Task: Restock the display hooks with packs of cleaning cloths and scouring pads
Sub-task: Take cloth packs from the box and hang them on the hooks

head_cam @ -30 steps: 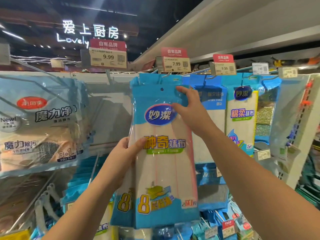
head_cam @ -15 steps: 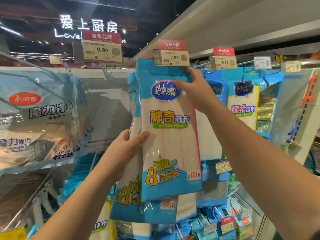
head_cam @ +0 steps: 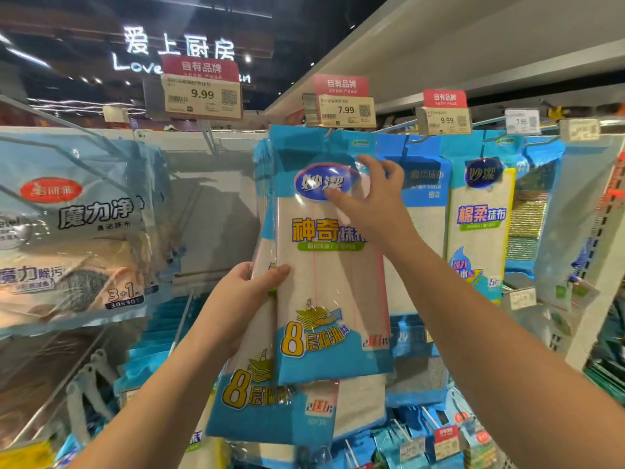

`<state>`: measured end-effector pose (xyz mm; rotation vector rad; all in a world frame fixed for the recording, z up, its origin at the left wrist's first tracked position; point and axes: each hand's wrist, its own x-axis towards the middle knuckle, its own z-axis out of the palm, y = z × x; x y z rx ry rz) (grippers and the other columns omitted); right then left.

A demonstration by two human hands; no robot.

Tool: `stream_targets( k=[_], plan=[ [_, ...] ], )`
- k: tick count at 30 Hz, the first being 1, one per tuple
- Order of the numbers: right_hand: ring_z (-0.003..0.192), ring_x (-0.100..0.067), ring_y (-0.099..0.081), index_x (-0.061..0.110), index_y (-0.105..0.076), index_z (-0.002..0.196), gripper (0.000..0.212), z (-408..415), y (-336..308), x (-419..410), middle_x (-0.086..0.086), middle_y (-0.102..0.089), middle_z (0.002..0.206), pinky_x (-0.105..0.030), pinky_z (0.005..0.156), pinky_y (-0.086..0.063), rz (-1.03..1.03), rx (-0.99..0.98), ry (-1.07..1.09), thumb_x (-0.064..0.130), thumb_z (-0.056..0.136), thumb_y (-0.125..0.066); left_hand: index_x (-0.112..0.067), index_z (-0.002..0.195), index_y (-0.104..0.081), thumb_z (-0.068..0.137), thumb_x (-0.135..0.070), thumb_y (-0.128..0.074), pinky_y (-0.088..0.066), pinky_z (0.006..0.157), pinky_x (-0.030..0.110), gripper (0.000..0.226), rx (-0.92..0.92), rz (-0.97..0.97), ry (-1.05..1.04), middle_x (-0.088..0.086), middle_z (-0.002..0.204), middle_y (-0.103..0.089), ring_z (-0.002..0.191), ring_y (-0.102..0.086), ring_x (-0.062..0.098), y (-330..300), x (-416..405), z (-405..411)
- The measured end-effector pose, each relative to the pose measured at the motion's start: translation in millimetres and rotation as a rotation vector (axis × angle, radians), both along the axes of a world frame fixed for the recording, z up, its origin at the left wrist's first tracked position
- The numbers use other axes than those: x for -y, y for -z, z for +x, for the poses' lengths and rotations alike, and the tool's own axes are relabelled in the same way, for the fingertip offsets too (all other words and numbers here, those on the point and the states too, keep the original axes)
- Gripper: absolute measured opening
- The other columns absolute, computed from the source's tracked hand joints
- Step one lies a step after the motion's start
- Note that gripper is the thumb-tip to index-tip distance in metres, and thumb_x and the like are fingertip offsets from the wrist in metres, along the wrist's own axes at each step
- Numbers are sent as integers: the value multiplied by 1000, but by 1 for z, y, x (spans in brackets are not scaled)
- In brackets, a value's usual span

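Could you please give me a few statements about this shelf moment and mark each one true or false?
1. The left hand grips a bundle of cloth packs at its left edge. True.
2. The right hand is down at the bottom of the front pack. False: it is up by the pack's oval logo, fingers spread.
3. The price tag right above the front pack reads 7.99. True.
4. The front pack is mainly red. False: it is blue at top and bottom with a pale cloth showing between.
5. A pack with green and yellow scouring pads hangs to the right. True.
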<state>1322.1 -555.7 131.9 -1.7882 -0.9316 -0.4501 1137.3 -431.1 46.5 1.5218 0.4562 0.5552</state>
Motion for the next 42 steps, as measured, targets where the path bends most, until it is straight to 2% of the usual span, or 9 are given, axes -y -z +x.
stream_targets(
  k=[9,13,18,22,27,31,34,38,42],
  plan=[
    [151,-25,-13,23,-27,155,98,12,15,-23,-11,-4,161,-41,123,-19,-104,-7,8,49,77,-80,-30,103,-65,89,-55,-67,-61,76,47,29,-76,354,-373,-6,89,-77,78,-74,17,16,-20,-31],
    [150,-30,-11,25,-24,157,97,20,19,-37,-12,-3,163,-47,122,-20,-134,7,36,50,80,-77,-29,101,-66,91,-50,-67,-59,70,39,23,-68,385,-440,-10,84,-77,74,-74,13,22,-29,-60],
    [150,-31,-12,25,-22,157,97,20,23,-42,-11,-4,163,-45,120,-19,-124,34,81,51,81,-76,-30,101,-68,89,-50,-70,-61,76,48,24,-32,338,-491,-9,85,-78,76,-75,18,27,-41,-91],
    [151,-30,-9,26,-18,158,97,15,24,-40,-10,-1,164,-45,121,-18,-145,40,97,52,83,-73,-34,100,-72,88,-49,-72,-58,83,62,19,99,233,-469,0,93,-79,84,-76,28,22,-45,-104],
    [151,-28,-10,23,-24,156,92,7,20,-31,-10,-5,164,-42,122,-18,-131,28,76,52,84,-73,-31,97,-72,75,-52,-81,-55,85,68,32,198,159,-388,6,98,-77,93,-73,37,10,-33,-93],
    [141,-24,-30,20,-47,140,54,-2,7,-15,-7,-31,152,-49,115,-28,77,111,176,43,93,-62,-24,103,-70,75,-49,-74,-57,85,65,37,218,108,-305,6,96,-78,90,-74,35,1,-21,-71],
    [136,-18,-37,21,-57,131,36,-3,-14,-5,1,-40,148,-47,112,-30,109,185,181,29,97,-56,-23,100,-72,86,-43,-73,-58,84,63,25,207,89,-247,6,94,-78,87,-75,33,-3,-15,-51],
    [141,-14,-34,14,-47,145,45,-2,-37,11,0,-41,153,-27,118,-23,75,264,-6,13,100,-46,-30,92,-75,76,-57,-76,-56,85,65,31,208,112,-171,5,95,-78,89,-75,34,-11,-7,-26],
    [143,-15,-33,14,-43,148,51,-1,-53,19,0,-39,155,-28,118,-24,76,367,3,15,97,-47,-20,102,-71,79,-49,-78,-57,85,64,38,253,51,-113,7,96,-78,88,-75,34,-22,4,-3]
  ],
)
